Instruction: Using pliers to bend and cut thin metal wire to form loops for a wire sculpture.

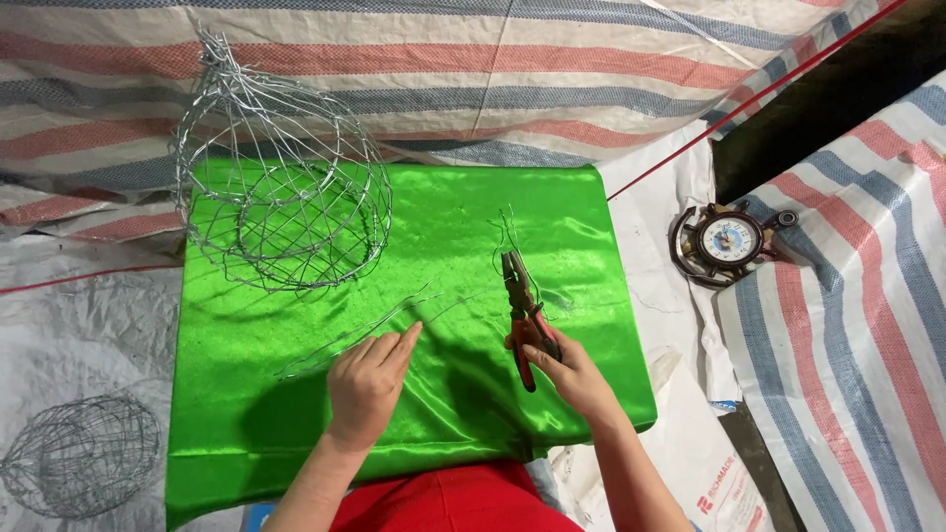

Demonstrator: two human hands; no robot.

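My left hand [370, 382] lies flat on a shiny green cloth [296, 433], fingertips touching several thin loose wires [355, 330] that run diagonally across it. My right hand [570, 374] grips the red handles of a pair of pliers [522, 305], whose dark jaws point away from me toward a small bent bundle of wire [506, 229]. A round wire basket frame [281, 187] stands at the cloth's far left corner.
A second wire frame [79, 455] lies on the white sheet at lower left. A small ship-wheel clock [727, 241] sits to the right. Striped tarpaulin [493, 69] covers the back and right side. A red string runs diagonally at upper right.
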